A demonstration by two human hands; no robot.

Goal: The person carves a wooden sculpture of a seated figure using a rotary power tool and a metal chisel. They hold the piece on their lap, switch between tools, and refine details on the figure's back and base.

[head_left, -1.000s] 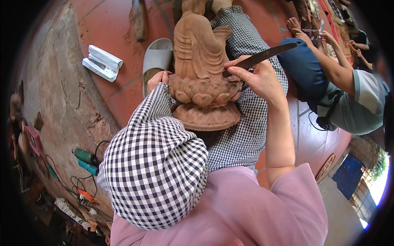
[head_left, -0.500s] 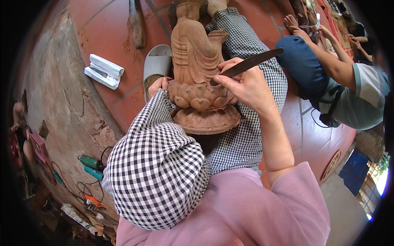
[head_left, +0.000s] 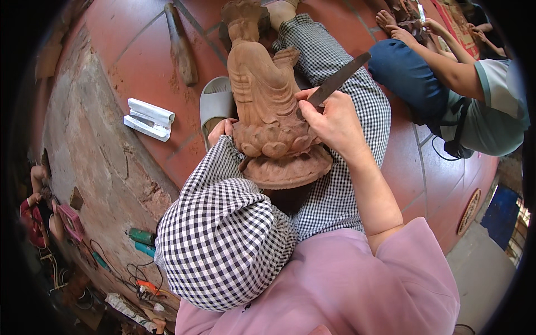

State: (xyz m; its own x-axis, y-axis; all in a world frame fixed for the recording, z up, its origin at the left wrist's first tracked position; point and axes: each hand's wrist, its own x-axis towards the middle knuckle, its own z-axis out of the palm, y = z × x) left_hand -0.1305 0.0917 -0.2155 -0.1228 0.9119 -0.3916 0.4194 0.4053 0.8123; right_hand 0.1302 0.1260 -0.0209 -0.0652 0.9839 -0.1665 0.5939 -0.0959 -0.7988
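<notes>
A reddish-brown carved statue (head_left: 259,84) with draped robes and a lotus-petal base (head_left: 273,139) leans between my legs, head end away from me. My left hand (head_left: 220,129), mostly covered by a checkered sleeve, is curled against the left side of the statue beside the petals. In my right hand (head_left: 338,123) I grip a dark flat blade (head_left: 345,77) with my thumb and fingers. Its wide end points up and to the far right. My fingers hide its lower end, close to the robe folds just above the lotus base.
A wooden mallet (head_left: 181,50) lies on the red tiles, with a white folded tray (head_left: 149,119) nearer. A grey slipper (head_left: 216,99) is left of the statue. Green and teal power tools (head_left: 142,237) with cords lie at left. Another person (head_left: 430,84) sits at right.
The whole view has shifted a little. My right hand has drawn slightly right and down from the statue, and the blade now tilts more steeply. My left hand keeps its place on the statue.
</notes>
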